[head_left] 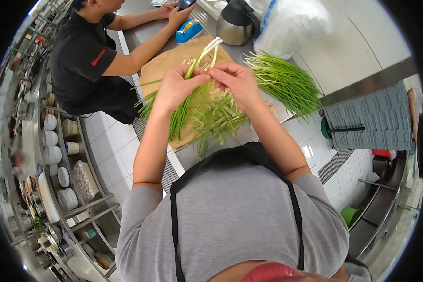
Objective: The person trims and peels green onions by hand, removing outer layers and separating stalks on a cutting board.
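Observation:
Over a brown paper sheet on the metal counter, my left hand is closed round a few green onion stalks, their white ends pointing up and away. Close beside it, my right hand pinches at the stalks with thumb and forefinger; what lies between those fingertips is too small to make out. Below my hands lies a loose heap of peeled green leaves. More long green stalks hang below my left hand. To the right rests a large bunch of green onions.
Another person stands at the left, holding a phone. Behind the paper are a blue tape dispenser, a steel jug and a white plastic bag. Shelves of dishes line the left; stacked grey crates stand right.

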Demonstrator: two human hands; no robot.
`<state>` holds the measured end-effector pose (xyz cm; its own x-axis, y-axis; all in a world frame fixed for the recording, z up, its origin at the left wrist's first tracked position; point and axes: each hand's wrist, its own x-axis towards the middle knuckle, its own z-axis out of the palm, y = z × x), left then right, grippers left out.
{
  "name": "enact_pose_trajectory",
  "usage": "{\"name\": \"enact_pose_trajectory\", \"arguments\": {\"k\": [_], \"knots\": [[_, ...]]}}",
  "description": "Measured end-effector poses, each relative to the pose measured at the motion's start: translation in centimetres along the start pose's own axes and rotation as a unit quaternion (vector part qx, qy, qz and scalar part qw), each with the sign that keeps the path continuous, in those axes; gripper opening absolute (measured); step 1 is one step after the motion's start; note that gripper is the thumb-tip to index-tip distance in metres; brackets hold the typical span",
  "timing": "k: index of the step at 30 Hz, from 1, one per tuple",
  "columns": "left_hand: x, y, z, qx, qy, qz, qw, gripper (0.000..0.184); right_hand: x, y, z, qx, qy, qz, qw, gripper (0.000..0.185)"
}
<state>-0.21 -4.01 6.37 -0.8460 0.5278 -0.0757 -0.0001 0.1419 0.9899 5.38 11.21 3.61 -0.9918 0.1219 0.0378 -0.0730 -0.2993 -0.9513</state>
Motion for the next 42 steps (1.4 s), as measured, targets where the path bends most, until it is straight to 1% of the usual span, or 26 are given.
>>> {"name": "enact_pose_trajectory", "arguments": {"k": [3, 6, 9, 12, 15, 18, 20, 21, 24, 27, 30, 33, 39, 42], "knots": [[-0.5, -0.5, 0.8, -0.022, -0.013, -0.030, 0.999, 0.015, -0.7, -0.3, -0.4, -0.036, -0.004, 0.032, 0.999, 0.018], [-0.3, -1.7, 0.8, -0.030, -0.021, -0.029, 0.999, 0.015, -0.9, -0.1, -1.7, -0.161, -0.027, -0.019, 0.986, 0.017], [-0.3, -2.0, 1.0, -0.048, -0.017, -0.039, 0.998, 0.015, -0.9, 0.2, -2.6, -0.180, -0.010, -0.051, 0.982, 0.017], [-0.2, -2.3, 1.3, -0.051, -0.035, -0.042, 0.997, 0.016, -1.2, 0.0, -2.5, -0.111, -0.004, -0.015, 0.994, 0.016], [-0.3, -2.3, 1.6, -0.050, -0.046, -0.038, 0.997, 0.018, -1.4, 0.7, -2.6, -0.118, -0.018, -0.016, 0.993, 0.017], [-0.4, -2.1, 1.7, -0.090, -0.055, -0.046, 0.993, 0.016, -1.6, 0.3, -2.7, -0.088, 0.011, 0.014, 0.996, 0.016], [-0.2, -2.4, 1.5, -0.112, -0.056, -0.054, 0.991, 0.015, -1.4, 0.6, -3.4, -0.103, -0.009, 0.019, 0.994, 0.017], [-0.2, -2.5, 1.4, -0.123, -0.055, -0.057, 0.989, 0.015, -1.4, 0.5, -3.4, -0.111, -0.019, 0.021, 0.993, 0.017], [-0.3, -2.3, 1.6, -0.132, -0.064, -0.060, 0.987, 0.016, -2.1, 0.1, -2.3, -0.079, -0.040, 0.026, 0.996, 0.015], [-0.2, -2.8, 1.5, -0.125, -0.061, -0.060, 0.988, 0.016, -2.0, 1.1, -2.7, -0.054, -0.072, -0.010, 0.996, 0.016], [-0.3, -2.9, 1.5, -0.107, -0.059, -0.063, 0.990, 0.017, -2.0, 1.2, -2.6, -0.026, -0.060, 0.002, 0.998, 0.014], [-0.3, -3.1, 1.7, -0.105, -0.063, -0.035, 0.992, 0.018, -2.0, 1.4, -2.2, -0.055, -0.042, -0.034, 0.997, 0.011], [-0.8, -2.7, 1.8, -0.062, -0.064, -0.044, 0.995, 0.015, -2.1, 1.1, -2.4, -0.170, 0.007, -0.081, 0.982, 0.011], [-1.0, -2.7, 1.7, -0.054, -0.069, -0.053, 0.995, 0.015, -2.1, 0.2, -2.5, -0.289, 0.043, -0.179, 0.939, 0.012]]}}
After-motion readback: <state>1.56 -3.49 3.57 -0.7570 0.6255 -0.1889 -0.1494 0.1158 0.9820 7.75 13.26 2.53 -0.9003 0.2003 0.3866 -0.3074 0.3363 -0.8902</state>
